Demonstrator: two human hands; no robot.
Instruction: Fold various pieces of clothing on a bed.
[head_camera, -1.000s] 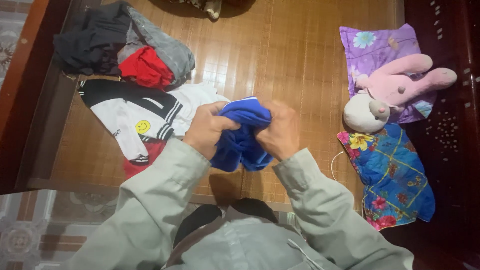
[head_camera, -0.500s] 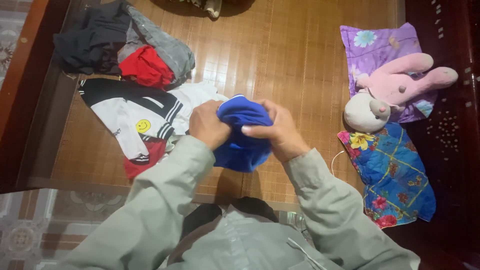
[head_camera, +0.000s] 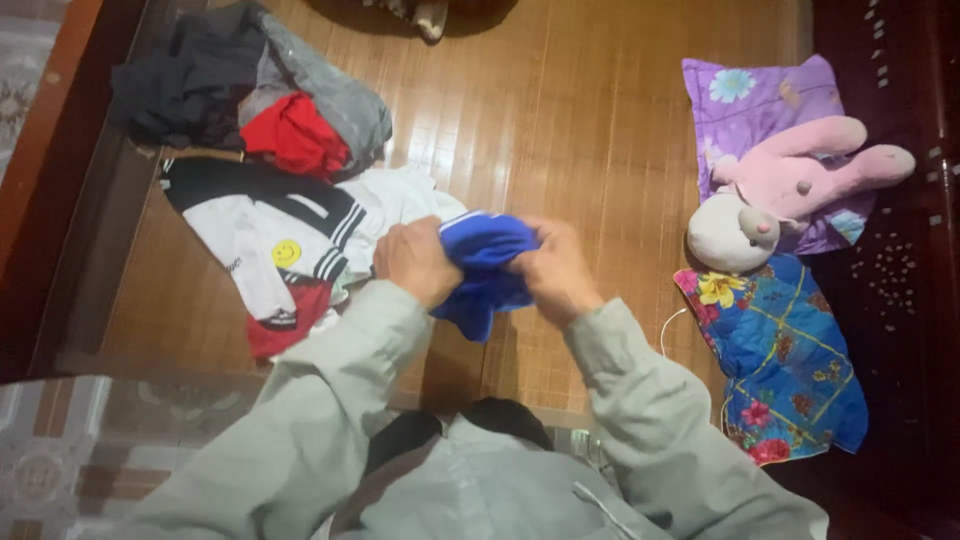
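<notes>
At the far left, a heap of dark and grey clothes (head_camera: 215, 75) lies on the bamboo mat (head_camera: 560, 120), with a red garment (head_camera: 295, 135) tucked against its lower edge. Just below that a white top (head_camera: 265, 240) with black stripes is spread flat, reaching toward the middle.

The left hand (head_camera: 415, 262) is curled tight, fingers folded into the near edge of a blue cloth (head_camera: 485, 268), knuckles up. The cloth is bunched between both hands, held up off the mat in front of the person's chest, with a loose fold hanging down below the grip. The right hand (head_camera: 555, 272) is closed on the other side of the same bundle, fingers pinching in from the right. The two hands are close together, with only the crumpled cloth between them. Pale grey sleeves run down from both wrists.

To the right, well apart, a pink toy rabbit (head_camera: 790, 190) lies across a purple pillow (head_camera: 750, 100). Just below it sits a blue flowered pillow (head_camera: 790, 350).
</notes>
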